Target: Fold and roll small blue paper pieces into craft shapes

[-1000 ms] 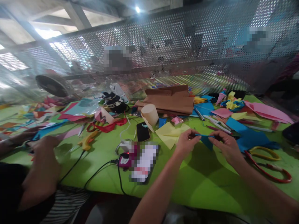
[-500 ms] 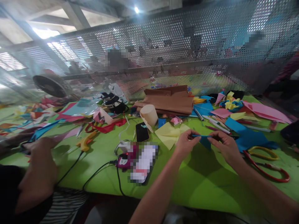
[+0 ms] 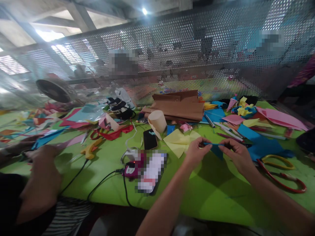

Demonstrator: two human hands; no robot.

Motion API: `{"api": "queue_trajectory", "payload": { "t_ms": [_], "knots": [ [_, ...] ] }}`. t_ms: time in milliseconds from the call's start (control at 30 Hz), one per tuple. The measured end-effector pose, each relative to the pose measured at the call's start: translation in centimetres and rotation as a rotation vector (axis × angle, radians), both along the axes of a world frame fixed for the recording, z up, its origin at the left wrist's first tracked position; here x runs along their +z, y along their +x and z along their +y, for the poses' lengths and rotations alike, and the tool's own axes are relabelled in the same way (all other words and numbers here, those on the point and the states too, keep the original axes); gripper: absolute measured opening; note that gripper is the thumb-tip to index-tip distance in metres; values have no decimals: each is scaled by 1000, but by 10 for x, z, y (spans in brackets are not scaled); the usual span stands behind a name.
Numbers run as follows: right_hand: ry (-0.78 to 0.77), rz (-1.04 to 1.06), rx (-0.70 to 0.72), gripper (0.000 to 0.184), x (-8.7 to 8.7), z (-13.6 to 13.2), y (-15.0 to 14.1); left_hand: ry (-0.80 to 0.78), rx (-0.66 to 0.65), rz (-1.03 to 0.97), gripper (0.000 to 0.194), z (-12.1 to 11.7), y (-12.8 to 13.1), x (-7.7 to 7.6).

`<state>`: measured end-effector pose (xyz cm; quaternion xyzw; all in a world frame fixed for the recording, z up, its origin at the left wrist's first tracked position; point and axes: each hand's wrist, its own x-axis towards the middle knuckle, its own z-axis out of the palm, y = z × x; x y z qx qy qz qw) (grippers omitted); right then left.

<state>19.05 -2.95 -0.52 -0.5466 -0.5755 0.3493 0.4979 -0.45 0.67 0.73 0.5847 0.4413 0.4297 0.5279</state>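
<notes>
Here, both hands' fingers [image 3: 208, 144] pinch what seems blue paper [image 3: 217, 151] between them.

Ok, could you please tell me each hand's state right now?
Left hand: closed, pinching blue paper.
Right hand: closed, pinching the same paper's other end.

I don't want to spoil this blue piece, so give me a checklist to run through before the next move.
1. Left hand pinching the small blue paper: ok.
2. Right hand pinching its other end: ok.
3. Edges lined up: cannot tell, too small and partly covered by fingers.
4. Yellow glue gun away from both hands: ok.
5. Glue gun's heat: cannot tell.
6. Small blue paper laid flat on the green table: not ok, held above it.
</notes>
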Motion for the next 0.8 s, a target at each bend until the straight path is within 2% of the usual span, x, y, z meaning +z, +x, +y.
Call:
{"api": "queue_trajectory", "payload": {
  "t_ms": [567,800],
  "knots": [
    [-6,3,2,28,-1,0,0,12,1,-30,12,0,1,-3],
    [-4,-4,-16,26,1,-1,1,-64,-23,-101,18,1,1,-3]
  ]
}}
